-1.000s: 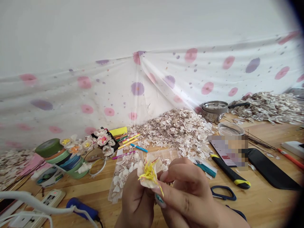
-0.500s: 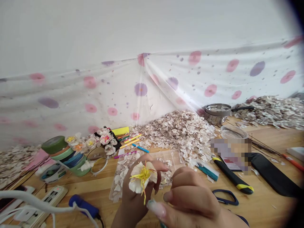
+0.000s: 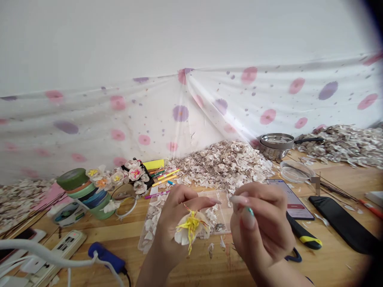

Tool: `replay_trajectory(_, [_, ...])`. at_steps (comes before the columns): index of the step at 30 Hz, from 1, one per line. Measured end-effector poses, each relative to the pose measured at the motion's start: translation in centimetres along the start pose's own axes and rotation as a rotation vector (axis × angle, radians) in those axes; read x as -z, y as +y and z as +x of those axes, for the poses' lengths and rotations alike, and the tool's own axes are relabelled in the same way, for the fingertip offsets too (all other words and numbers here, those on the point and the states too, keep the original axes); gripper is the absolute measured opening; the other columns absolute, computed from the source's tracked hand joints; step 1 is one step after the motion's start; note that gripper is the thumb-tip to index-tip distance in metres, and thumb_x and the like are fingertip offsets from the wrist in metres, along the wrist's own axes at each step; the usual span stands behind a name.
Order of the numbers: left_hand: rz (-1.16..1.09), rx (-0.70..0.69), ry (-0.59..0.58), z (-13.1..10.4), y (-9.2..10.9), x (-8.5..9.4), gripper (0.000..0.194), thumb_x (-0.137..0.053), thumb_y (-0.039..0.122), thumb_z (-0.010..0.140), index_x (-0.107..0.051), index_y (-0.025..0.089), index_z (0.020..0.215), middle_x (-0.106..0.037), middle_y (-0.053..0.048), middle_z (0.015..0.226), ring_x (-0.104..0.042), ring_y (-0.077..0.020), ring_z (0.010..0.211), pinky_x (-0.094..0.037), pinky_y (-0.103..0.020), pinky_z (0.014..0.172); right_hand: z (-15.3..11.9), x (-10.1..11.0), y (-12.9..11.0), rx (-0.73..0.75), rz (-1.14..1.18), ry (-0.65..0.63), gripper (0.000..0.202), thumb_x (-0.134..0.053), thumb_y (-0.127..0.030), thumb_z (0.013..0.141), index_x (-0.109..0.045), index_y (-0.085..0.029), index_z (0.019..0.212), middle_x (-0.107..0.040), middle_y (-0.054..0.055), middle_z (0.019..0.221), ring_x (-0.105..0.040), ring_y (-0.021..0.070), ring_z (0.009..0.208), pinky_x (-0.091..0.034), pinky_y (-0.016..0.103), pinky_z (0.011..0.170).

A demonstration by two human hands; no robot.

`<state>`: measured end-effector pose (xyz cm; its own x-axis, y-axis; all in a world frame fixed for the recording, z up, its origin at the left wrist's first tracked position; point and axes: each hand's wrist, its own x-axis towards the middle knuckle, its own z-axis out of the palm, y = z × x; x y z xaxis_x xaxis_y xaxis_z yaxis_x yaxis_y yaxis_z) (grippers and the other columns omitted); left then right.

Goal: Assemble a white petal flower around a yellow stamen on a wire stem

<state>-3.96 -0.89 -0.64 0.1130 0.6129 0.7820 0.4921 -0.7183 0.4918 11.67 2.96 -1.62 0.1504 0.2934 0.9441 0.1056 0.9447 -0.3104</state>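
Observation:
A cream flower (image 3: 191, 228) with a yellow and red centre faces the camera, held in my left hand (image 3: 176, 217), whose index finger points right. Close by on the right, my right hand (image 3: 261, 223) is raised with thumb and fingertips pinched together. Anything between those fingertips is too small to make out. Behind and below the hands lies a clear compartment tray (image 3: 224, 207) holding pale petal-like pieces, partly hidden by my left hand.
A big heap of pale pieces (image 3: 227, 163) lies behind the tray. Stacked tape rolls (image 3: 86, 195), finished flowers (image 3: 116, 177) and a power strip (image 3: 60, 255) are on the left. Metal bowls (image 3: 277, 145), a phone (image 3: 295, 199), a black case (image 3: 344, 223) and pliers (image 3: 305, 235) sit right.
My right hand has moved up and right, away from the flower, and its fingertips are now raised. My left hand and the flower have shifted slightly right. The view has shifted a little.

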Motion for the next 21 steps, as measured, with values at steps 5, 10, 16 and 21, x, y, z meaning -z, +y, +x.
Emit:
replay_trajectory(5, [0.091, -0.08, 0.055, -0.1, -0.8, 0.3, 0.036, -0.05, 0.02, 0.099, -0.066, 0.033, 0.129, -0.057, 0.0, 0.079, -0.051, -0.0166, 0.078, -0.041, -0.03, 0.072, 1.5, -1.0, 1.3, -0.107, 0.157, 0.206, 0.017, -0.058, -0.017, 0.088, -0.067, -0.023, 0.102, -0.054, 0.004, 0.086, -0.054, 0.0171, 0.072, -0.043, 0.031, 0.054])
replay_trajectory(10, [-0.085, 0.049, 0.139, -0.2, -1.6, 0.5, 0.025, -0.055, 0.023, 0.097, -0.075, 0.026, 0.11, -0.067, -0.002, 0.074, -0.06, -0.019, 0.08, -0.045, -0.033, 0.073, 2.9, -0.9, 4.0, -0.283, 0.32, 0.325, 0.015, -0.067, -0.016, 0.083, -0.057, -0.023, 0.093, -0.055, 0.002, 0.089, -0.051, 0.0123, 0.068, -0.037, 0.027, 0.052])
replay_trajectory(16, [-0.353, 0.25, 0.29, 0.0, -0.6, 0.0, 0.024, -0.07, 0.037, 0.089, -0.075, 0.021, 0.071, -0.071, 0.001, 0.06, -0.064, -0.0148, 0.063, -0.049, -0.029, 0.072, 4.0, 0.5, 5.7, -0.454, 0.376, 0.318, 0.022, -0.068, -0.014, 0.082, -0.047, -0.021, 0.076, -0.054, -0.002, 0.074, -0.047, 0.009, 0.059, -0.032, 0.024, 0.048])
replay_trajectory(21, [-0.613, 0.472, 0.471, 0.8, 1.4, -0.8, 0.02, -0.084, 0.039, 0.073, -0.075, 0.022, 0.074, -0.072, 0.003, 0.058, -0.065, -0.0118, 0.056, -0.052, -0.021, 0.06, 3.8, 0.4, 5.6, -0.425, 0.369, 0.32, 0.02, -0.067, -0.013, 0.081, -0.049, -0.02, 0.076, -0.056, -0.001, 0.073, -0.048, 0.0084, 0.056, -0.033, 0.024, 0.047])
